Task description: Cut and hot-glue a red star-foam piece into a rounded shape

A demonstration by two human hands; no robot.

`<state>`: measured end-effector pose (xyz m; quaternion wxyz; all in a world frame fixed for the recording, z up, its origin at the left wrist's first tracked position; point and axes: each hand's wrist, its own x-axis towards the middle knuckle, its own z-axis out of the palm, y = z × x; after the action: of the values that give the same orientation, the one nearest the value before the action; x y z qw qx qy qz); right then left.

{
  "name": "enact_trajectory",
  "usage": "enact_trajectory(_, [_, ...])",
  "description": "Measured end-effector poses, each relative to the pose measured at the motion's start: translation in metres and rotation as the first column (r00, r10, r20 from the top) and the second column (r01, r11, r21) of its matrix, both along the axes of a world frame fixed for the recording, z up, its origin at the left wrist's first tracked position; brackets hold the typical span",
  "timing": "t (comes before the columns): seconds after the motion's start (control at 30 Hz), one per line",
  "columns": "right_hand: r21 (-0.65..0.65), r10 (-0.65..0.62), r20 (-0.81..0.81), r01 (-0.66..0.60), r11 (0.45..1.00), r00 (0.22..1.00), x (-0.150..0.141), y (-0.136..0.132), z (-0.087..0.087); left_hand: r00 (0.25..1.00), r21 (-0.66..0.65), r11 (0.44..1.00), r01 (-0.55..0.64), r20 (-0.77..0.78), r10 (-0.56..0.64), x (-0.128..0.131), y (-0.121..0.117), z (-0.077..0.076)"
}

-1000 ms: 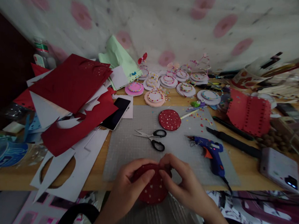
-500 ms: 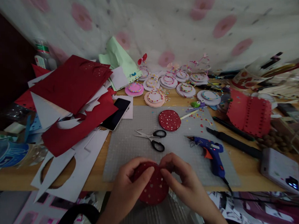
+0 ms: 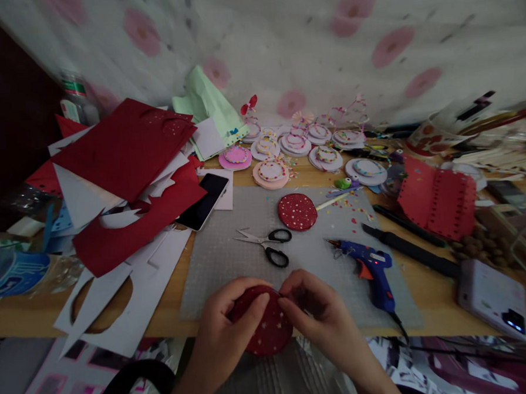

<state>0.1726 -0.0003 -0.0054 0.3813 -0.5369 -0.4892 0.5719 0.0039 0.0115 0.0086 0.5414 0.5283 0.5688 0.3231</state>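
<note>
Just off the table's front edge, a round red disc with a star pattern (image 3: 270,332) is held up in front of me. My left hand (image 3: 234,322) grips its left side, thumb lying across its face. At the upper right rim, the thumb and forefinger of my right hand (image 3: 310,306) are pinched together on the disc's edge. Beyond my hands, black-handled scissors (image 3: 265,241) lie with blades slightly apart on the grey cutting mat (image 3: 214,276). Another red star-dotted disc (image 3: 297,211) rests behind them, and a blue glue gun (image 3: 370,268) lies on the right.
Red and white paper sheets (image 3: 128,151) are heaped at left, beside a phone (image 3: 204,201). Several small beaded paper discs (image 3: 294,142) stand along the back. A punched red card (image 3: 439,196), a black-handled device (image 3: 411,248) and a power bank (image 3: 493,296) occupy the right.
The red disc has shifted slightly up and left in my hands. My right thumb and forefinger still pinch near its upper right rim.
</note>
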Motion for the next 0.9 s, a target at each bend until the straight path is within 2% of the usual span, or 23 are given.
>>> enact_trajectory(0.1, [0.039, 0.006, 0.043, -0.008, 0.999, 0.999, 0.0002, 0.0003, -0.0004, 1.0, -0.01, 1.0, -0.017, 0.004, 0.017, 0.0013, 0.0004, -0.0014])
enact_trajectory(0.3, [0.066, -0.031, 0.028, 0.029, 0.997, 0.999, 0.0017, -0.0013, -0.0037, 0.987, -0.072, 0.986, -0.152, 0.034, 0.155, 0.0028, 0.0021, -0.004])
enact_trajectory(0.37, [0.06, -0.046, 0.019, 0.045, 0.997, 0.999, 0.0028, -0.0017, -0.0045, 0.988, -0.099, 0.986, -0.132, 0.064, 0.138, 0.0022, 0.0021, -0.004])
enact_trajectory(0.53, [0.059, -0.053, 0.031, 0.051, 0.997, 0.998, 0.0045, 0.0006, -0.0043, 0.974, -0.191, 0.982, 0.017, 0.227, 0.028, -0.0012, -0.0001, -0.004])
enact_trajectory(0.7, [0.037, -0.02, 0.009, 0.019, 0.999, 1.0, 0.0041, 0.0018, -0.0034, 0.98, -0.1, 0.994, 0.037, 0.199, -0.016, -0.0019, -0.003, -0.0063])
enact_trajectory(0.9, [0.196, -0.014, 0.032, 0.008, 0.981, 0.999, 0.0058, -0.0019, 0.0, 0.97, -0.082, 0.996, 0.042, 0.243, -0.021, 0.0, -0.0047, -0.0075])
